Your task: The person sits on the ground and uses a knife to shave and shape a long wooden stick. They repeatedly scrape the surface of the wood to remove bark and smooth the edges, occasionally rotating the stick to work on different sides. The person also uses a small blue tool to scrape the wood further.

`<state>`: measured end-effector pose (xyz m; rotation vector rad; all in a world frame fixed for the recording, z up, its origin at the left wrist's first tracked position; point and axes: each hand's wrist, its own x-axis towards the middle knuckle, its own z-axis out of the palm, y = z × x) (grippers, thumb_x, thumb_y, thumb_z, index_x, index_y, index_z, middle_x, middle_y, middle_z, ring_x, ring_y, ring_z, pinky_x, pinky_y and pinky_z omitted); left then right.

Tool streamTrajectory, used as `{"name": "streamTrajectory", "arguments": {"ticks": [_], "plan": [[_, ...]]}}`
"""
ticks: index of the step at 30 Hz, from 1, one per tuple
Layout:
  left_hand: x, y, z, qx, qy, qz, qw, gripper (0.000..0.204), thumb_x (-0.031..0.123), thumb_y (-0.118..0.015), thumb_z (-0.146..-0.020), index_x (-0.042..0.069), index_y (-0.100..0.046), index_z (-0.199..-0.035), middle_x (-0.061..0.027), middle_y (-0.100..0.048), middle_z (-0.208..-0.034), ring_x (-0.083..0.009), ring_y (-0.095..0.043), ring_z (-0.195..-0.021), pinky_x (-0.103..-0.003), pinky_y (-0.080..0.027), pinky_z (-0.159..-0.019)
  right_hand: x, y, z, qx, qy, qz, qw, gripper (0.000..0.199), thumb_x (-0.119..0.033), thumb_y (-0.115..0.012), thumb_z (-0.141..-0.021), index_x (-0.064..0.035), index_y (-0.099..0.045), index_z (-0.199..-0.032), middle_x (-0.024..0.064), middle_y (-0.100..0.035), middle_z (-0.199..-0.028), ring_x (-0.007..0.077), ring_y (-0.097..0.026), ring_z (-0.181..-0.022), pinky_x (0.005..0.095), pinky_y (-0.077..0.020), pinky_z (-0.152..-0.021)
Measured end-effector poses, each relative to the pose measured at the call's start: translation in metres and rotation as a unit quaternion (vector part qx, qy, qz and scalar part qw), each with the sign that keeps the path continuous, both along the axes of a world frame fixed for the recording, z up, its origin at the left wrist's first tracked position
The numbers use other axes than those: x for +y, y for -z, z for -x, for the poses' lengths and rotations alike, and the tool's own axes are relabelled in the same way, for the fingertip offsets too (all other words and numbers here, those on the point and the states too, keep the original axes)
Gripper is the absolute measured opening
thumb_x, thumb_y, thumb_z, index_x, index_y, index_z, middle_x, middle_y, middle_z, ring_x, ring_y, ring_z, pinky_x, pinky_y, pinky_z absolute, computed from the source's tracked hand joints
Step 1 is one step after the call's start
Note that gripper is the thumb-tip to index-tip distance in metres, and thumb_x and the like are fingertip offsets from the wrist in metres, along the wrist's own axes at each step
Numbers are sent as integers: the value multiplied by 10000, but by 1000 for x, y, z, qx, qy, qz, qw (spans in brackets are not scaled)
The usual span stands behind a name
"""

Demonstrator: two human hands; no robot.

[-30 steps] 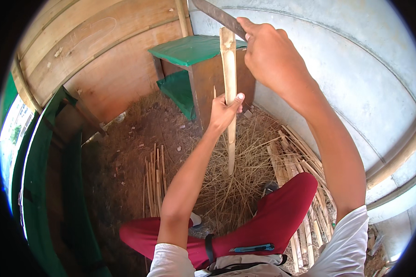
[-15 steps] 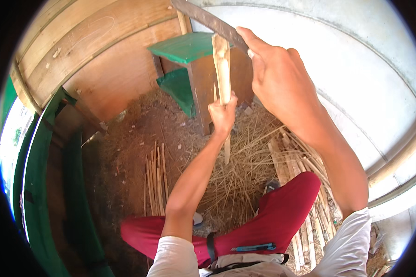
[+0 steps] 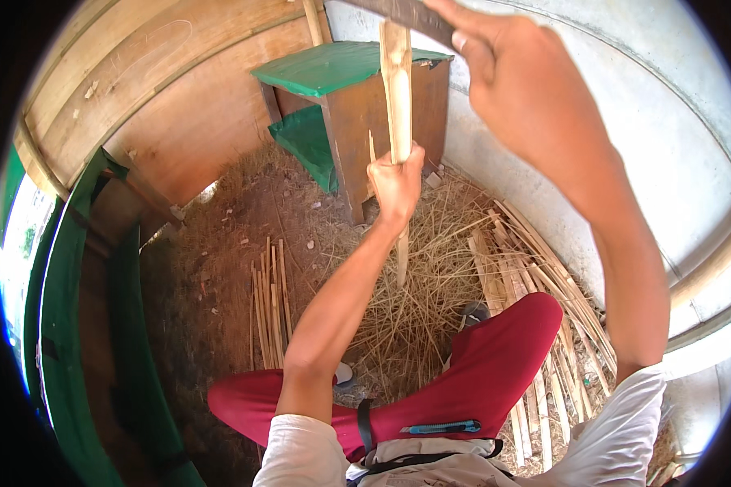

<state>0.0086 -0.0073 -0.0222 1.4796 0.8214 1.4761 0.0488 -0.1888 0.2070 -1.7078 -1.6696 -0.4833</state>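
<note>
In your left hand [image 3: 394,180], fingers wrapped fully shut around its middle, you held the bamboo stick [image 3: 398,105] upright, its pale upper length rising above your knuckles and its thin lower end pointing down past your wrist toward the straw. At the stick's top your right hand [image 3: 516,89] was clenched on the handle of a dark blade [image 3: 410,15], whose edge met the stick's tip; the blade's far end was cut off by the picture's rim. Just beyond your left fingers stood a brown wooden stool with a green top [image 3: 341,69], close enough to crowd the stick on that side. Below your hands lay a heap of straw and shavings [image 3: 418,300]; to their left, a small bundle of split strips [image 3: 270,304] on bare dirt with open room; to their right, longer slats [image 3: 536,276] fanned against the pale curved wall [image 3: 625,122]. Your red trouser leg [image 3: 495,365] hid part of the slats.
</note>
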Motion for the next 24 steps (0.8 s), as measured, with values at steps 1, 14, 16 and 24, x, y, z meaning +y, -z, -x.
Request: {"name": "streamTrajectory", "arguments": {"ticks": [1, 14, 16, 24], "plan": [[-7, -13, 3, 30, 8, 2, 1000, 220, 119, -658, -855, -56, -633, -724, 27, -461, -545, -30, -425, -578, -258, -400, -499, -10, -15, 10, 57, 26, 17, 998, 357, -22, -478, -934, 2, -633, -1255, 182, -583, -591, 261, -546, -478, 365, -448, -482], [-1, -4, 0, -31, -5, -67, 997, 299, 118, -648, -885, -30, -602, -630, 29, -469, -524, -32, -440, -545, -276, -383, -464, 23, 20, -28, -71, -29, -161, 984, 361, -141, -501, -1003, -186, -635, -1335, 99, -581, -586, 119, -397, -432, 346, -410, -510], [-10, -26, -3, -41, 13, -27, 999, 245, 91, -656, -862, -49, -614, -665, 27, -441, -514, -40, -419, -550, -295, -398, -477, 20, 13, -30, -56, -34, -177, 982, 353, -154, -499, -1004, -167, -636, -1329, 110, -554, -573, 133, -397, -441, 362, -422, -531], [-1, 2, 11, -9, -17, -40, 999, 266, 111, -647, -868, -64, -589, -676, 27, -461, -553, -33, -430, -602, -292, -406, -529, 25, 34, -9, 29, -40, -77, 996, 372, -75, -513, -979, -159, -644, -1316, 165, -434, -546, 160, -362, -415, 363, -389, -488]]}}
